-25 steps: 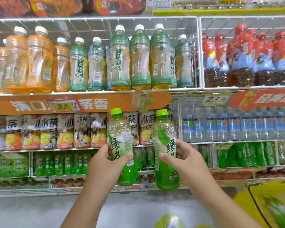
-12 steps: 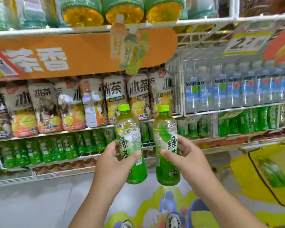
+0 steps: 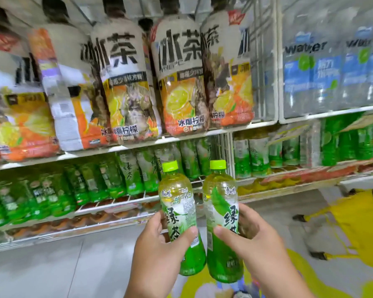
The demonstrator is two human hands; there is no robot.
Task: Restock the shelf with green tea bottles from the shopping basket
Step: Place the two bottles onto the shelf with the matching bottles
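Holding one green tea bottle in each hand, both upright with caps on top. Wrapping the left hand (image 3: 159, 244) round the lower half of the left bottle (image 3: 179, 216), thumb across the front of the label. Wrapping the right hand (image 3: 252, 239) round the lower half of the right bottle (image 3: 221, 216), thumb on the front and fingers behind. Keeping the two bottles side by side, nearly touching at the bottom. Floating both bottles in the air in front of the green tea shelf (image 3: 138, 201), just out from its front edge and not yet resting on it. Looking at many matching green bottles already standing in rows on that shelf, mostly to the left, with what looks like an open gap of bare wire right behind the two bottles. Sitting just above that shelf, big iced tea bottles (image 3: 179, 82); up and to the right of it, water bottles (image 3: 310, 72). Showing something yellow (image 3: 353, 222) on the floor to the right of the shelf, maybe the shopping basket, too blurry to tell. Judging the job as part way: two bottles out and ready, still needing to go into the gap, with more maybe left.
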